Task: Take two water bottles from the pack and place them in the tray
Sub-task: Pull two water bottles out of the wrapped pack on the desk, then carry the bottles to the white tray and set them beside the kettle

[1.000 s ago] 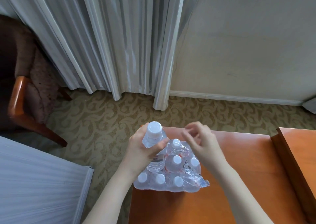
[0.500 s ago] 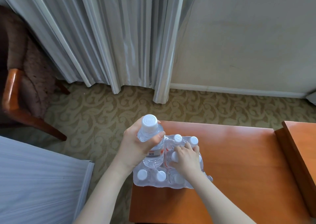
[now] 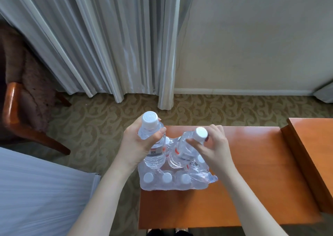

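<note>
- Carpeted room with grey curtains (image 3: 115,41) and a plain wall behind; an orange wooden table (image 3: 252,172) is my work surface, with a raised wooden ledge (image 3: 310,154) at its right side. I see no tray in this view, so I cannot say where the bottles are to go.
- On the table's near-left corner sits the pack (image 3: 173,180), a soft clear plastic wrap, torn open at the top, with three white caps showing in its front row. I judge the loose film will shift and snag rather than stay put.
- I hold the first bottle (image 3: 153,145) in my left hand (image 3: 138,145), fingers and thumb wrapped fully round its upper body, bottle upright and above the pack's left rear corner.
- My right hand (image 3: 214,145) pinches the second bottle (image 3: 183,151) at the neck just under the cap, fingers closed on it. It tilts with the cap to the right, its base at or just inside the torn opening; I cannot tell whether it is fully clear.
- Both bottles are clear, ribbed, thin-walled and apparently full, with a paper label and a white screw cap.
- Judgement on handling: moderately heavy for their size, the walls give under squeeze, the plastic is smooth. The body grip looks secure; the neck pinch lets the bottle swing, so I would move my hold to the shoulder or body before carrying.
</note>
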`<move>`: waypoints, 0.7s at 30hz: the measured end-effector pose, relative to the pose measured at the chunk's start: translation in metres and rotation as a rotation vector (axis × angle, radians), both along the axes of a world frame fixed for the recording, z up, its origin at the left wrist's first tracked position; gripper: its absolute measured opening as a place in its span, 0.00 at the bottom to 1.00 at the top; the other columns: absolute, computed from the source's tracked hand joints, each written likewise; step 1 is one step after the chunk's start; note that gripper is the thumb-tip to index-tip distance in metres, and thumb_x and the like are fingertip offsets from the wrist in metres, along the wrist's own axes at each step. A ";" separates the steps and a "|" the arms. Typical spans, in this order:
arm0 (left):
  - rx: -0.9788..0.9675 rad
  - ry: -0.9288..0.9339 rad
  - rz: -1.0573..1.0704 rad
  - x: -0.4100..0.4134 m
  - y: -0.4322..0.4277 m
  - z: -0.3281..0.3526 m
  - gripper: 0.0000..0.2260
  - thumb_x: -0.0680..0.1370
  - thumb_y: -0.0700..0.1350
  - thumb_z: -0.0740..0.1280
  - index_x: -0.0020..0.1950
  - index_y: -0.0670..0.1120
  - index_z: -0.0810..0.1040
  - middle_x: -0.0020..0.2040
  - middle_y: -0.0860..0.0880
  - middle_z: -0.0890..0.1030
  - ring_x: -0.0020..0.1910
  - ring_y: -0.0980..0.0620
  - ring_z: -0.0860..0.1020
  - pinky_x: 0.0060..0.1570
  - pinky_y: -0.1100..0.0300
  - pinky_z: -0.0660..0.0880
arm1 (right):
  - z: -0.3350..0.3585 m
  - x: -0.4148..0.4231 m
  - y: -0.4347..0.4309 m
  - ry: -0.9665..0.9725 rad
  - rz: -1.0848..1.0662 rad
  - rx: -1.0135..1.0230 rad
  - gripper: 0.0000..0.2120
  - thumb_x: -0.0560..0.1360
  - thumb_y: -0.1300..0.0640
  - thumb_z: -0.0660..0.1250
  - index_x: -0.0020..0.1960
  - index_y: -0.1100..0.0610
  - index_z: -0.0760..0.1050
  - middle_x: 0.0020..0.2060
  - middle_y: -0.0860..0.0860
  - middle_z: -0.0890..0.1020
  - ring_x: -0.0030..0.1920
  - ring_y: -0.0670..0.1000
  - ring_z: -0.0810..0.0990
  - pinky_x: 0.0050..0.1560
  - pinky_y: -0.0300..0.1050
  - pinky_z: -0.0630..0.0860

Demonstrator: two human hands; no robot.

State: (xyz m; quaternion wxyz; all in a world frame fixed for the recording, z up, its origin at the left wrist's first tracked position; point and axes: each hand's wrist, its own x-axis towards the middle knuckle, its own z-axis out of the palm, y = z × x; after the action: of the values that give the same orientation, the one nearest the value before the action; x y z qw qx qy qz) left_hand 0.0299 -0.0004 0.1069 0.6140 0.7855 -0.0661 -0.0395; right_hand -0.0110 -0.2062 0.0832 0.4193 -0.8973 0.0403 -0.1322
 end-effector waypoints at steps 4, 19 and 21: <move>0.021 -0.038 0.005 0.002 -0.002 0.017 0.11 0.68 0.55 0.69 0.44 0.49 0.78 0.40 0.58 0.82 0.39 0.62 0.79 0.38 0.72 0.74 | 0.055 0.002 0.002 -0.054 0.055 0.217 0.15 0.69 0.47 0.69 0.49 0.57 0.76 0.51 0.52 0.74 0.53 0.50 0.74 0.55 0.34 0.69; -0.058 -0.151 -0.235 0.008 -0.071 0.080 0.18 0.67 0.62 0.65 0.43 0.49 0.78 0.40 0.48 0.82 0.41 0.53 0.79 0.41 0.63 0.75 | 0.129 -0.030 -0.036 -0.136 -0.077 0.058 0.20 0.72 0.41 0.64 0.48 0.58 0.74 0.40 0.41 0.81 0.44 0.43 0.79 0.42 0.35 0.75; -0.069 -0.172 -0.302 0.006 -0.092 0.089 0.17 0.68 0.62 0.65 0.44 0.50 0.78 0.41 0.48 0.82 0.42 0.52 0.79 0.43 0.58 0.76 | 0.138 -0.041 -0.053 -0.154 -0.126 0.029 0.21 0.71 0.41 0.63 0.48 0.59 0.74 0.41 0.46 0.82 0.43 0.46 0.80 0.43 0.42 0.78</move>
State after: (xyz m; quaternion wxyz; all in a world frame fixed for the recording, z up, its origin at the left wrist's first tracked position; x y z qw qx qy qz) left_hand 0.0355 -0.0922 0.1963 0.6199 0.7455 -0.2370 -0.0619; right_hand -0.0521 -0.2590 0.2212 0.4247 -0.8741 0.0663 -0.2262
